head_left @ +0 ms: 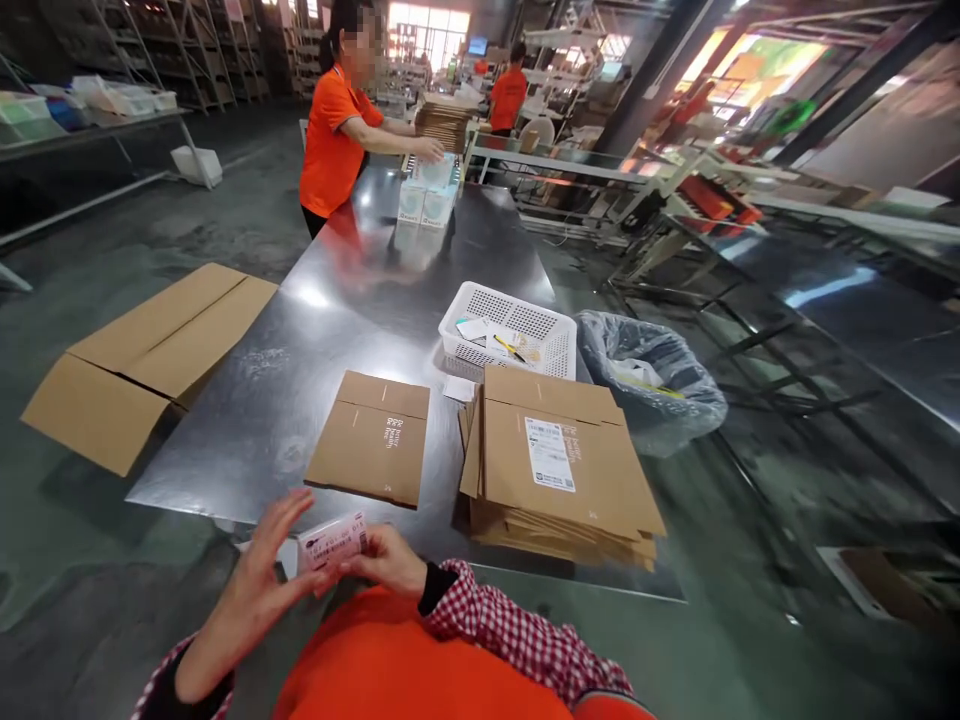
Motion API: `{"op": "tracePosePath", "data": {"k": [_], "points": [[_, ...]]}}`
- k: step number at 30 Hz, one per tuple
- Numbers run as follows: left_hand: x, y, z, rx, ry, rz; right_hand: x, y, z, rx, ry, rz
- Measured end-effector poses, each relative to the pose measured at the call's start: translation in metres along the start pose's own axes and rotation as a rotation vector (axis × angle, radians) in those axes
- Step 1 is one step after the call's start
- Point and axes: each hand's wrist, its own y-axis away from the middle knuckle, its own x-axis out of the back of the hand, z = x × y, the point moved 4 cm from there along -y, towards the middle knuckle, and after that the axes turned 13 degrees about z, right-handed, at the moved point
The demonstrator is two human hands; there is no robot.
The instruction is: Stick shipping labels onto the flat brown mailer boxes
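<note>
A small pink-and-white printed label (334,542) with white paper at its left end is held low, just off the near edge of the metal table (277,430). My right hand (390,562) pinches it at its lower right corner. Beside its left end is my left hand (251,575), fingers stretched and apart, the thumb reaching along the label's lower edge. White paper shows partly behind the left fingers. Just beyond the hands, a flat folded brown carton (371,440) lies on the table. Right of it is a stack of flat cartons (517,470), the top one bearing a white shipping label (550,455).
A white perforated basket (469,300) holds papers and a yellow pen. A bin lined with clear plastic (645,420) stands at the table's right edge, and a large brown box (150,340) at its left. At the far end, a co-worker (330,140) handles white boxes (424,205).
</note>
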Motion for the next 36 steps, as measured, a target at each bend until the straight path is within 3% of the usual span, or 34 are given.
{"op": "tracePosePath", "data": {"k": [3,7,9,11,15,19,23,25,28,30,33,36], "points": [[-0.019,-0.003,-0.008,0.169,0.09,-0.062,-0.005,-0.005,0.012,-0.009,0.032,0.05],[-0.034,-0.004,-0.033,0.374,0.175,0.035,0.008,-0.011,0.015,0.012,0.096,0.371],[-0.04,-0.003,-0.042,0.403,0.179,0.033,0.016,-0.015,0.009,0.08,0.155,0.487],[-0.046,-0.005,-0.049,0.41,0.188,0.002,0.02,-0.02,0.003,0.13,0.22,0.506],[-0.052,-0.015,-0.058,0.411,0.162,-0.035,0.023,-0.031,0.007,0.081,0.161,0.582],[-0.053,-0.027,-0.065,0.368,0.118,-0.086,0.016,-0.043,0.024,-0.069,-0.047,0.658],[-0.056,-0.034,-0.084,0.312,0.037,-0.181,0.023,-0.055,0.033,-0.066,0.03,0.741],[-0.058,-0.033,-0.099,0.242,0.007,-0.262,0.043,-0.066,0.032,-0.014,0.134,0.812],[-0.061,-0.029,-0.128,0.083,-0.167,-0.384,0.093,-0.087,0.031,0.054,0.236,1.039],[-0.063,-0.028,-0.146,-0.014,-0.319,-0.4,0.125,-0.104,0.033,0.066,0.261,1.141],[-0.071,-0.031,-0.162,-0.144,-0.348,-0.392,0.147,-0.134,0.043,-0.004,0.316,1.025],[-0.085,-0.036,-0.168,-0.262,-0.289,-0.387,0.142,-0.157,0.055,-0.099,0.458,0.897]]}}
